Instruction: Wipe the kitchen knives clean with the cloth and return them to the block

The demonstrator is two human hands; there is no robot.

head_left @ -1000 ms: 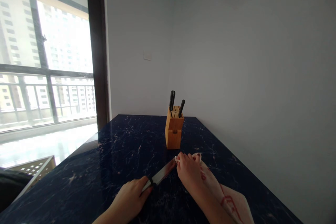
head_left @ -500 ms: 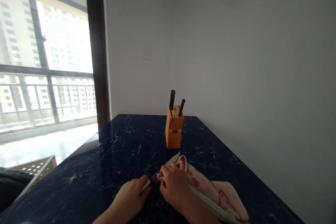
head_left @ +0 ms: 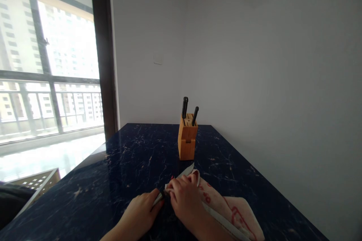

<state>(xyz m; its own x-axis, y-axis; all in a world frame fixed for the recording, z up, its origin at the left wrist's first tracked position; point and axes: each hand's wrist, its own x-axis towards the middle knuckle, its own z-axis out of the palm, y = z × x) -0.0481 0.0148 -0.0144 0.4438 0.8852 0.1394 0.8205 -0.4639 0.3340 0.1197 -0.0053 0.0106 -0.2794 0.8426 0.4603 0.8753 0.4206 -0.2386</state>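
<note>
My left hand [head_left: 143,208] is closed around the handle of a kitchen knife [head_left: 186,171]. The knife's blade points away to the upper right, its tip showing past my fingers. My right hand [head_left: 185,197] grips a pale pink towel [head_left: 217,199] with red markings and presses it around the blade near the handle. Part of the blade is hidden by the towel and fingers. The rest of the towel trails over the table to the right, beneath my right forearm.
A wooden knife block [head_left: 187,143] with black-handled knives stands just beyond the blade tip on the dark blue marbled table [head_left: 135,158]. Walls rise behind and to the right. A perforated chair or basket [head_left: 42,182] sits below the table's left edge, near a large window [head_left: 68,45].
My right hand has slid slightly toward the handle along the blade, drawing the towel a little left. My left hand holds the knife in nearly the same place.
</note>
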